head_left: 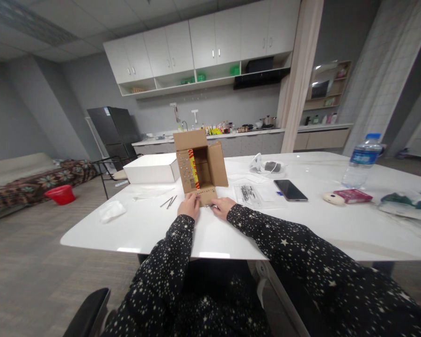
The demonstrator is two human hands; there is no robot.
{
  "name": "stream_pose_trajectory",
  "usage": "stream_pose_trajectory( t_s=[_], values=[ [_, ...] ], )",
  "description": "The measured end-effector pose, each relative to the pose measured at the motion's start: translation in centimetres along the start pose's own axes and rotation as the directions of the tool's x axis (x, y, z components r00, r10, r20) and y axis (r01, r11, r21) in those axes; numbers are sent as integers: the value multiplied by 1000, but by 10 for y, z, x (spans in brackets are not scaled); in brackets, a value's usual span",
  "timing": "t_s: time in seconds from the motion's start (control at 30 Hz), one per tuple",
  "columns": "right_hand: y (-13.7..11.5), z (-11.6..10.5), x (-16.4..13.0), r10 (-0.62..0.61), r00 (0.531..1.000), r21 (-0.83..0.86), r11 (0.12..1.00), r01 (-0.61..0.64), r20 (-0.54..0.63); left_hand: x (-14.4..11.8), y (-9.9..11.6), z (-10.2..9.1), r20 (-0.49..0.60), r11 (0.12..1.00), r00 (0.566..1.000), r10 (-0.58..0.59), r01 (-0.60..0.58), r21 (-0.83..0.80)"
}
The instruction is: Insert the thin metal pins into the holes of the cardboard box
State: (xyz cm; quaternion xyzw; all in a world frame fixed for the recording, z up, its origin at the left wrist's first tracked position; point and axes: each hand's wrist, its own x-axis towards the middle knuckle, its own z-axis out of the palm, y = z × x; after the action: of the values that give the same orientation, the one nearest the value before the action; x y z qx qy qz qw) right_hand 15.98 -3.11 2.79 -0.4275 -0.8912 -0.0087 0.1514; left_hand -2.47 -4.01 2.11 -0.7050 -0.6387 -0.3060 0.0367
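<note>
Pressing both hands on the near flap of a small cardboard box at frame centre, on the white table.

Box: matte brown corrugated card, lying on its side, open mouth toward you, flaps splayed up, right and down; a red-and-yellow printed strip shows inside on the left wall. Your left hand rests palm-down at the flap's left corner, fingers curled close together over its edge. Your right hand lies flat at the right corner, fingers narrow and stretched leftward along the card. Both forearms, in dark star-print sleeves, run up from the lower frame. Left of box: a white lidded carton, two thin metal pins, crumpled tissue. Right: glossy black phone, clear plastic water bottle.
</note>
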Motion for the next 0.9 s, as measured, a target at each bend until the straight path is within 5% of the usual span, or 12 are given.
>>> stream_pose_trajectory(
  t_s=[0.9],
  values=[
    [3, 4, 2, 5, 1000, 4, 1000, -5, 1, 0, 0, 0, 6, 1000, 1000, -6, 7, -13]
  ],
)
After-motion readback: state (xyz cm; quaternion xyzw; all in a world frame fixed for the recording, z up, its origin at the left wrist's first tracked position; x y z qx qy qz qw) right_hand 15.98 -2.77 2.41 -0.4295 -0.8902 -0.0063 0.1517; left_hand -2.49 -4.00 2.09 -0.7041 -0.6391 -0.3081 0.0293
